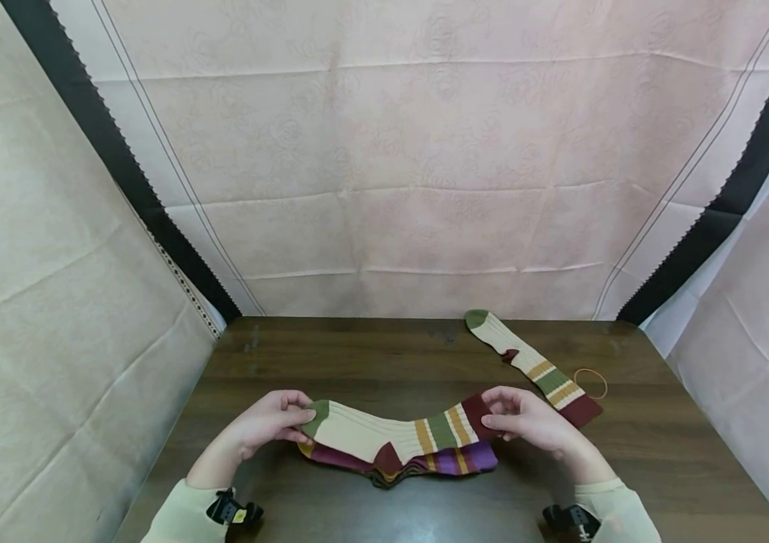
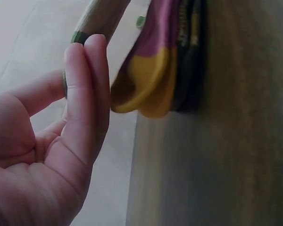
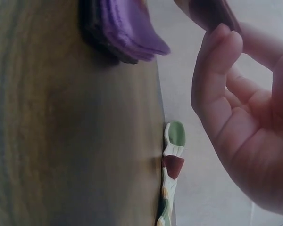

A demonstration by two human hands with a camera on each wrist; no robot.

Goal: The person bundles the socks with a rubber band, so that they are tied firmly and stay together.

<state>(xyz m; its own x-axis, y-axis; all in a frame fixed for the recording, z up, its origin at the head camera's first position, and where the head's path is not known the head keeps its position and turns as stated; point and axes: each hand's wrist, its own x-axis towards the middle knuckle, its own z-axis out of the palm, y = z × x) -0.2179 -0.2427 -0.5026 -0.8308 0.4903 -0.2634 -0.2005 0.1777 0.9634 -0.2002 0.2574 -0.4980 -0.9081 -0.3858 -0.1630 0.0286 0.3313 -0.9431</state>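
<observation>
A cream sock with a green toe, maroon heel and striped maroon cuff is stretched level between both hands. My left hand pinches its green toe; my right hand pinches the maroon cuff. Just below it lies a stack of socks, purple with mustard stripes on top and darker ones underneath. The left wrist view shows the stack's mustard toes, and the right wrist view its purple cuffs. Part of the stack is hidden behind the held sock.
A matching cream sock lies slantwise at the back right of the brown wooden table. Beside its cuff is a thin tan loop. Pale cloth walls stand behind and at both sides.
</observation>
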